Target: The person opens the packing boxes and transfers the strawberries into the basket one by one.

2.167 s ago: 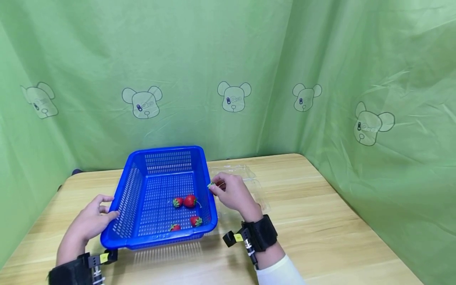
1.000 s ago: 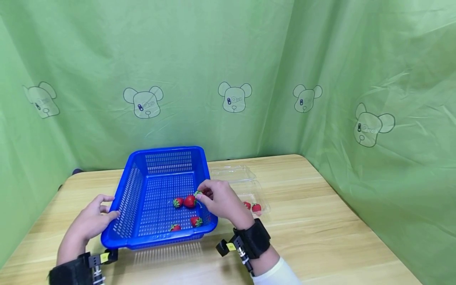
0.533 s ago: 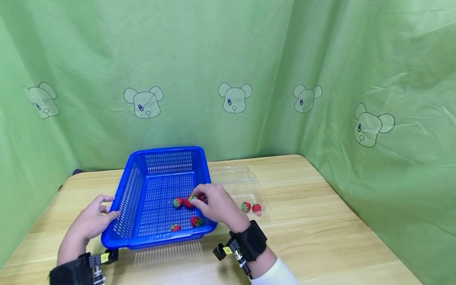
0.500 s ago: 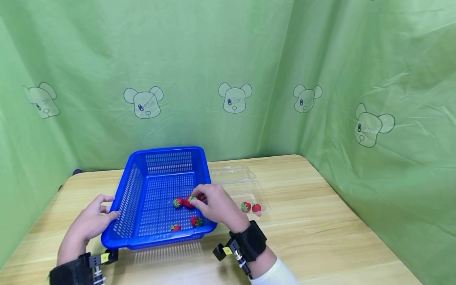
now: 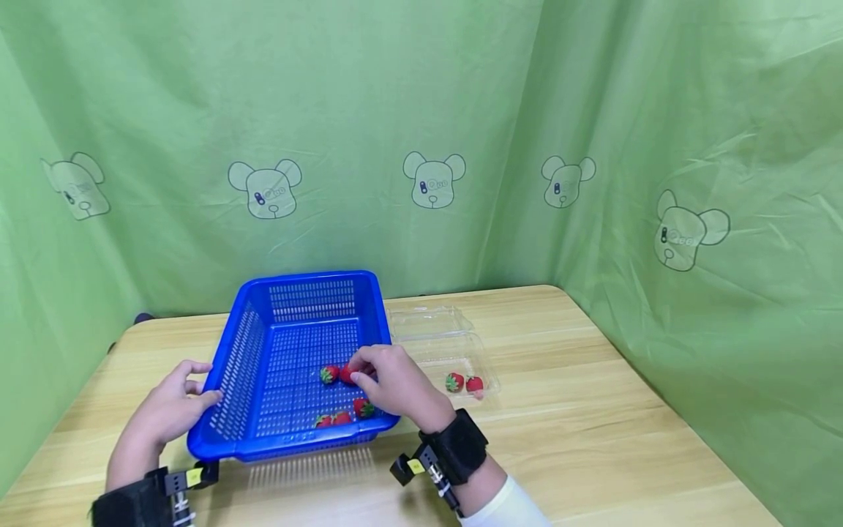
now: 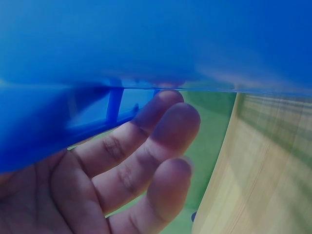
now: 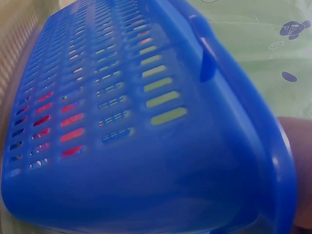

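Observation:
A blue plastic basket (image 5: 308,439) with slotted walls stands left of centre on the table. My left hand (image 5: 167,402) holds its left rim, thumb and fingers bent at the edge. In the left wrist view, several fingers (image 6: 168,129) curl up against the blue plastic. Inside the basket, my right hand (image 5: 398,380) has thumb and index finger about a large strawberry (image 5: 346,374), partly hidden by them. A smaller strawberry (image 5: 328,375) touches it on the left. Three more lie along the near wall, including a strawberry (image 5: 341,418) between two others.
Right of the basket lies a clear plastic clamshell box (image 5: 454,344), lid folded back, with two strawberries (image 5: 454,381) in it. Green curtains (image 5: 435,110) enclose the wooden table (image 5: 593,417) at back and sides. The basket's wall fills much of the right wrist view.
My right hand went from beside the box into the basket carrying a strawberry, which now lies by the near wall. Its fingers have moved onto the large strawberry. The left hand stayed put.

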`<state>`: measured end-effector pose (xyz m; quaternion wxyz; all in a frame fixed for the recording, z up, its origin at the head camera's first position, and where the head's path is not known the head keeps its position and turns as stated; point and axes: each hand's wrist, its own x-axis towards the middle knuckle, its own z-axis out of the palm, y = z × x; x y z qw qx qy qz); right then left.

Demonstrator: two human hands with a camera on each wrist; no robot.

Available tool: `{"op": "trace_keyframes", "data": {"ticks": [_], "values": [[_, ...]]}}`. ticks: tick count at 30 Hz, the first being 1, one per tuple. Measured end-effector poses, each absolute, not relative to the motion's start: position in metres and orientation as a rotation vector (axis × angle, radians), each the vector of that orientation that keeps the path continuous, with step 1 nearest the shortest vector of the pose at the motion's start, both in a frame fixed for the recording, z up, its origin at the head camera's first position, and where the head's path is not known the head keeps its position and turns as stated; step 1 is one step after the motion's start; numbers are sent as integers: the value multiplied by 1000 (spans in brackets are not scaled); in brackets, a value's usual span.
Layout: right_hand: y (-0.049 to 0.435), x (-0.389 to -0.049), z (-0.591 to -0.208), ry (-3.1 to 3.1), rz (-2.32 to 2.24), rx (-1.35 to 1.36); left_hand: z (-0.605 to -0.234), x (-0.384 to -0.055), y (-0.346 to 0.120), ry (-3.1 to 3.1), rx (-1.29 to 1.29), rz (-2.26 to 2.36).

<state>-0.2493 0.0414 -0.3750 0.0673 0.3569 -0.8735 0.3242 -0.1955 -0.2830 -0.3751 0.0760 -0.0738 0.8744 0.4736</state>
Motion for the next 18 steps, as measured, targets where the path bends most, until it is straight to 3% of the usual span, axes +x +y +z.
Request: {"op": "trace_keyframes", "data": {"ticks": [18], "values": [[57, -259, -370, -2612, 1033, 959, -374, -195, -283, 2622, -219, 1424]]}}
